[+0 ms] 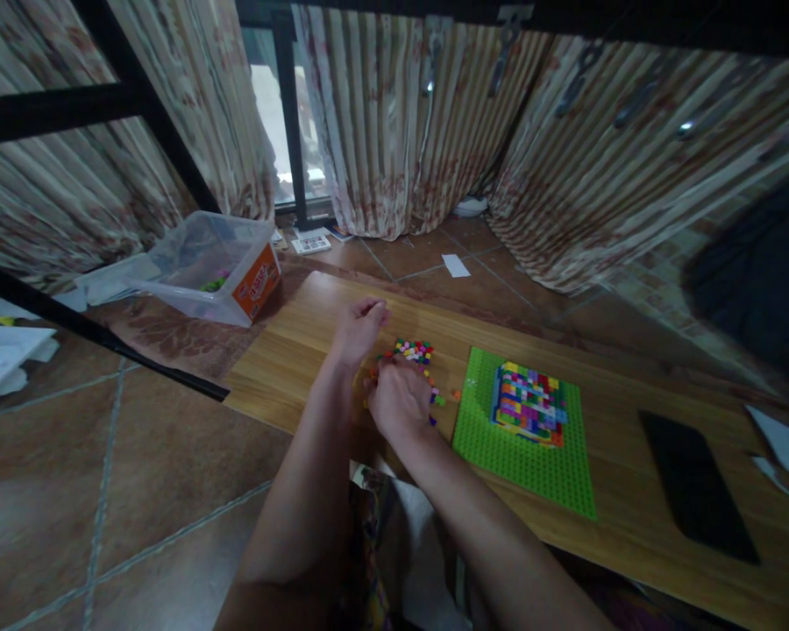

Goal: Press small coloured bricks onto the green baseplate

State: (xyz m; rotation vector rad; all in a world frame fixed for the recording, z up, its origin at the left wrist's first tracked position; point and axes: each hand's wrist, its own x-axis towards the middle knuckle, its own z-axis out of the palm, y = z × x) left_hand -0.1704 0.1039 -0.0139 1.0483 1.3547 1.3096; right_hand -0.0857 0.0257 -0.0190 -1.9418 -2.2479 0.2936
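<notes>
Small coloured building bricks (415, 352) are lying in a loose pile on the near-left part of a low wooden table (302, 350), and both of the person's hands are working at that pile. The right hand (400, 399) is resting knuckles-up on the near edge of the bricks, fingers curled down into them; whether it is gripping a piece cannot be told, since the fingertips are hidden. The left hand (358, 331) is sitting just beside it, on the far-left side of the pile, fingers loosely bent against the tabletop, and its grasp is likewise not visible. A few stray bricks are lying scattered between the pile and a green baseplate (532, 464), which is lying flat just to the right. A multicoloured block of stacked bricks (529, 403) is standing on the baseplate's far half. Further right, a black phone (697, 486) is lying face-up on the table. On the tiled floor beyond the table's left end, a clear plastic tub (210, 267) with an orange label is sitting near striped curtains (394, 123).
</notes>
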